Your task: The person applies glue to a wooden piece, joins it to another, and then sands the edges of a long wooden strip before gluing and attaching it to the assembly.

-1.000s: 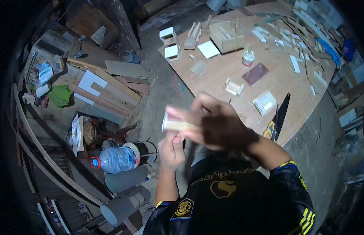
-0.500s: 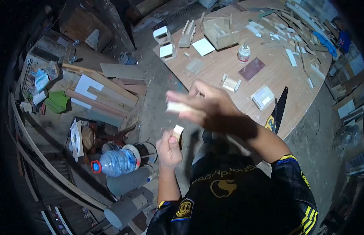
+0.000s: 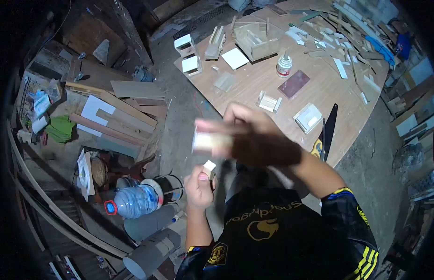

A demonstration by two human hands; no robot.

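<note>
My left hand (image 3: 199,192) is closed around a small pale wooden block (image 3: 209,166), its squared end sticking up past the thumb. Just above it, my right hand (image 3: 254,133) is smeared by motion, the fingers stretched along one side and the thumb below. Gripped between them is a pale flat block (image 3: 208,142), also blurred. A narrow gap shows between the two blocks. Both hands are in the air in front of my body, left of the table's near edge.
The wooden table (image 3: 240,88) carries a glue jar (image 3: 284,67), a maroon sheet (image 3: 294,84), small wooden boxes, a hand saw (image 3: 330,128) and scrap strips. To the left are a large water bottle (image 3: 137,200), a grey cylinder (image 3: 151,254) and stacked boards (image 3: 119,119).
The view has shifted slightly, so the table and bottle appear further left. My right hand has lowered a little and its block has turned. My left hand still grips its block.
</note>
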